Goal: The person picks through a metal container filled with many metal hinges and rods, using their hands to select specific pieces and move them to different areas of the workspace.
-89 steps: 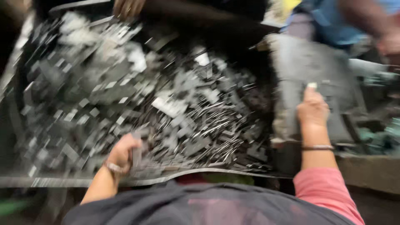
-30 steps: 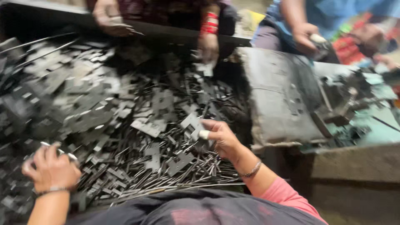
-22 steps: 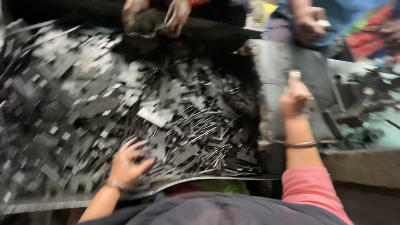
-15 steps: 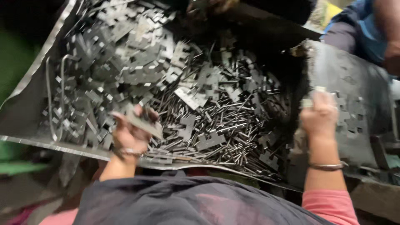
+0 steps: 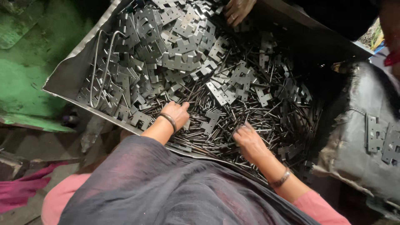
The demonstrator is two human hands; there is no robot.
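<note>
Item: shallow metal tray (image 5: pixel 66 77), tilted in view, heaped with small steel parts.

Contents, upper and left part: flat stamped hinge plates (image 5: pixel 179 46), notched, piled at all angles. Contents, lower middle and right: thin dark pins (image 5: pixel 208 110), a dense drift of them, long axes running mostly from lower left to upper right, with many crossed.

Left hand (image 5: pixel 177 114): resting knuckles-up on the pins at the near rim of the tray, a dark bangle (image 5: pixel 168 121) at the wrist. Fingers curled down into the pile and pointing toward the plates, which begin just beyond the fingertips, up and to the left. Whether anything is pinched under them cannot be told; the palm hides it.

Right hand (image 5: pixel 250 139): also down on the pins, nearer the tray's near edge, a band (image 5: pixel 280 180) at the wrist. Fingers (image 5: pixel 246 127) spread and pressed among the rods, seemingly gathering, though no single pin can be made out in the grip.

Relation: the pins lie directly under both hands; the plates lie nearer the left hand than the right.

Other: bent wire handle (image 5: pixel 102 62) lying on the plates at far left. Another person's hand (image 5: pixel 237 10) at the tray's far edge. Grey sack-like cover (image 5: pixel 358 137) at right bearing a few loose plates (image 5: pixel 381 137). Green painted surface (image 5: pixel 25 79) at left.
</note>
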